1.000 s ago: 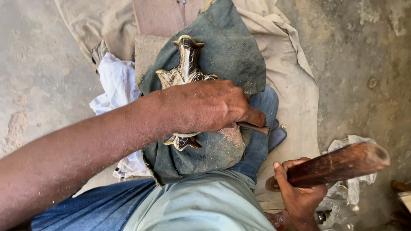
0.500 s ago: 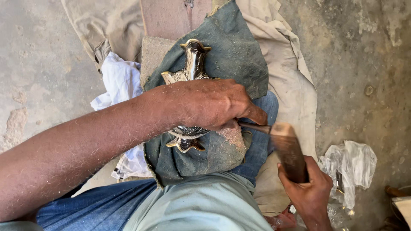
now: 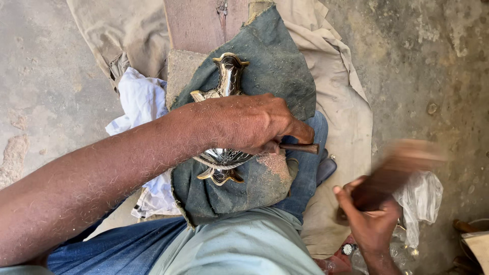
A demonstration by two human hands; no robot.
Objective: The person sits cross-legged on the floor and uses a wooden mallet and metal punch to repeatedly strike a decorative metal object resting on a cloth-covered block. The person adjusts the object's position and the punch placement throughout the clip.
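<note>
Person's body only: both forearms bare, no sleeves in view, no watch/rings/gloves. Left hand sharp: hair on forearm, fine dust on skin, knuckles + veins clear. Right hand motion-blurred, detail lost. Legs: blue denim jeans, seams faded. Torso: pale grey-green shirt, plain, no print, hem lies over jeans.

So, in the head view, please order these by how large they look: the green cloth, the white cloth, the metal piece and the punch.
1. Green cloth
2. White cloth, partly hidden under the arm
3. Metal piece, partly covered by the left hand
4. Punch, only its end shows
</note>
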